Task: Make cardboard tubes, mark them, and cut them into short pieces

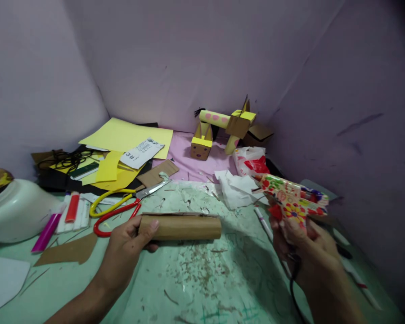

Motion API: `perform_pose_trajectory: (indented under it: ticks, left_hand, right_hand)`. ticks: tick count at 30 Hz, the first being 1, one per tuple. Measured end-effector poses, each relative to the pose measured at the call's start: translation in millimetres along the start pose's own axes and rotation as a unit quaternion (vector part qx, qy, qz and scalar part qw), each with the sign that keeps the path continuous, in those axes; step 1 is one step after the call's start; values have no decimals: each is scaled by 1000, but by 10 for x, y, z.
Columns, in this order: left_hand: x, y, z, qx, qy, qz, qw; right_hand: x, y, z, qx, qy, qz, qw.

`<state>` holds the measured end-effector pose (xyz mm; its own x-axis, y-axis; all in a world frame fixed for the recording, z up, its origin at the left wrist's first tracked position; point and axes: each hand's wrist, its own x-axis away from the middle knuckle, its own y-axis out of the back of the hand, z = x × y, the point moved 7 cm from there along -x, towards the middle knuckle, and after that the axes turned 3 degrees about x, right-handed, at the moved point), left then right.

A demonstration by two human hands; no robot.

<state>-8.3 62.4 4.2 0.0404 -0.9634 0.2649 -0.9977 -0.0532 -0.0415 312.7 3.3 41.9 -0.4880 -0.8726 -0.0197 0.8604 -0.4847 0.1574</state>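
A brown cardboard tube [189,227] lies level in my left hand [130,243], whose thumb presses on its left end. A strip of cardboard edge shows along the tube's upper side. Off to the right, my right hand [303,247] is wrapped round the handle of a glue gun [290,198] covered in flowery paper. The nozzle points left, above some crumpled white paper, and does not touch the tube. A black cord [292,288] hangs down from the handle. Close by my left hand lie scissors [116,216] with one yellow and one red handle.
Yellow paper [131,132], cardboard scraps and black string [67,157] are piled at the back left. Markers [72,207] and a white rounded container [20,209] stand left. Behind are a cardboard animal head [201,148], a spotted figure [216,118] and a plastic bag [248,159].
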Motion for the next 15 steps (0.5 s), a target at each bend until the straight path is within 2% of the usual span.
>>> perform_pose_trajectory:
  ticks: [3,5,7,11,15]
  left_hand:
    - [43,-58,-58,-33,-13,20,999]
    - [78,-93,-108,-59,-30,33,997]
    - [109,-114,-151,-75,-53,42,995]
    - [155,-129,-188,-89,-103,55,989]
    - [205,-138,-250,-135,-189,56,971]
  right_hand:
    - [195,-221,46,17,-38,86,995]
    - [339,-431,128,82,-17,160,984]
    - [472,-647,224,99,26,227,968]
    - [591,-882,295,74,79,270,957]
    - [616,-965,234,143,113,302,936]
